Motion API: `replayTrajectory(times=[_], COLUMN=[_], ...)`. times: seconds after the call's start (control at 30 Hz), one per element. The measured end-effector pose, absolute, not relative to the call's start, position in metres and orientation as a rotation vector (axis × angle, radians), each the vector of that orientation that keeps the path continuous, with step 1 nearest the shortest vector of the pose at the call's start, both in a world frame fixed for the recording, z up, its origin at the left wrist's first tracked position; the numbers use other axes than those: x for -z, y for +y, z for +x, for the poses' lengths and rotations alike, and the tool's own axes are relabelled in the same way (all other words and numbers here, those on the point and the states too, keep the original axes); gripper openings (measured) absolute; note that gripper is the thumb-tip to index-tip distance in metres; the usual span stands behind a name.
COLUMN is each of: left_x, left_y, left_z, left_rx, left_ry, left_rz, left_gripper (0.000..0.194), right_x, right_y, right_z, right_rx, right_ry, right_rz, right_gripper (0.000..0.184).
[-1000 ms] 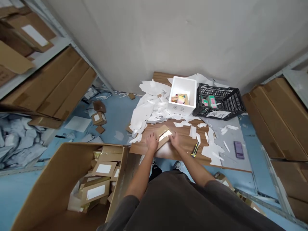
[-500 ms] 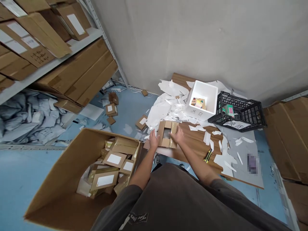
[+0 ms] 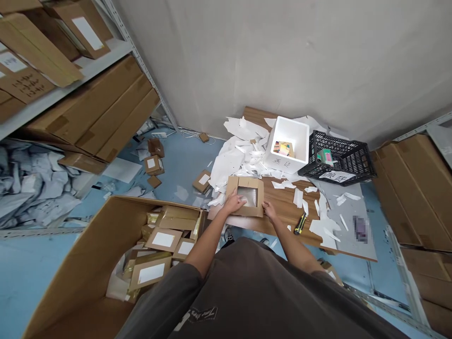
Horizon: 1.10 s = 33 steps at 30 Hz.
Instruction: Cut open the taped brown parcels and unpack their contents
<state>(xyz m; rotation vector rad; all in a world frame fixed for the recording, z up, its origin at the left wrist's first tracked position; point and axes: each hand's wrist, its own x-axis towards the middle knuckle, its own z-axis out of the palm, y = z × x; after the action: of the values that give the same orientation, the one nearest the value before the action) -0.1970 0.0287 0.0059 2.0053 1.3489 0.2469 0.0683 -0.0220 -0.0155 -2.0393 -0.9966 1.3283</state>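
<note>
A small cardboard box (image 3: 232,186) sits at the near edge of the wooden tabletop, its flaps folded outward. Through its square opening shows something pale and shiny, perhaps clear wrapping, that I cannot name. My left hand (image 3: 233,203) reaches over the near left flap, thumb and forefinger apart at the opening. At the right side, my right hand (image 3: 269,210) has its fingers closed on the lower right edge of the box. A yellow and black box cutter (image 3: 300,223) lies on the tabletop to the right of that hand.
Torn white paper (image 3: 226,162) covers much of the wooden tabletop (image 3: 282,202). Behind stand a white foam box (image 3: 287,162) and a black plastic crate (image 3: 339,179), both with small items inside. A large open carton (image 3: 81,263) with several small packages stands left; shelves (image 3: 106,59) hold more cartons.
The box's flaps now lie spread outward, exposing its opening. My left hand has moved from beside the box onto its left flap; my right hand has shifted down to the lower right edge.
</note>
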Motion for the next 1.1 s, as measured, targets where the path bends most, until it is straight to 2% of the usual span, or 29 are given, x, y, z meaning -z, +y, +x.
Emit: replayTrajectory(times=[0.07, 0.1, 0.2, 0.23, 0.27, 0.37, 0.5, 0.57, 0.67, 0.77, 0.9, 1.0, 1.1], left_x=[-0.008, -0.008, -0.006, -0.004, -0.002, 0.003, 0.009, 0.012, 0.018, 0.022, 0.02, 0.019, 0.019], left_y=[0.023, 0.018, -0.004, -0.012, -0.019, -0.036, -0.052, -0.06, -0.068, -0.07, -0.069, -0.07, -0.073], left_z=[-0.208, -0.213, -0.22, -0.218, -0.216, -0.204, -0.194, -0.194, -0.201, -0.21, -0.219, -0.222, -0.223], left_rx=[-0.173, -0.132, -0.06, -0.071, -0.096, -0.188, -0.271, -0.315, -0.321, -0.307, -0.31, -0.344, -0.413], left_ry=[1.306, 1.311, 1.404, 1.437, 1.466, 1.499, 1.449, 1.43, 1.424, 1.392, 1.383, 1.42, 1.453], left_rz=[2.019, 2.026, 2.057, 2.072, 2.085, 2.109, 2.183, 2.207, 2.182, 2.176, 2.197, 2.197, 2.17], left_gripper=[0.04, 0.045, 0.095, 0.104, 0.104, 0.078, 0.025, 0.016, 0.012, 0.01, 0.009, 0.007, 0.008], right_x=[0.025, 0.028, 0.03, 0.028, 0.025, 0.015, 0.009, 0.01, 0.01, 0.003, -0.006, -0.005, 0.007], right_y=[-0.026, -0.027, -0.027, -0.026, -0.025, -0.016, 0.01, 0.025, 0.05, 0.081, 0.109, 0.101, 0.081], right_z=[0.058, 0.053, 0.046, 0.045, 0.045, 0.037, 0.005, -0.011, -0.022, -0.022, -0.027, -0.039, -0.053], right_rx=[-1.337, -1.3, -1.107, -1.018, -0.918, -0.66, -0.768, -0.808, -0.647, -0.565, -0.636, -0.533, -0.661], right_ry=[-0.898, -0.874, -0.945, -1.004, -1.083, -1.48, -2.148, -2.281, -2.298, -2.375, -2.467, -2.421, -2.551], right_rz=[-2.04, -2.064, -2.249, -2.312, -2.354, -2.257, -1.793, -1.719, -1.736, -1.743, -1.873, -1.772, -1.713], right_gripper=[0.05, 0.05, 0.045, 0.039, 0.033, 0.021, 0.041, 0.061, 0.087, 0.096, 0.091, 0.068, 0.047])
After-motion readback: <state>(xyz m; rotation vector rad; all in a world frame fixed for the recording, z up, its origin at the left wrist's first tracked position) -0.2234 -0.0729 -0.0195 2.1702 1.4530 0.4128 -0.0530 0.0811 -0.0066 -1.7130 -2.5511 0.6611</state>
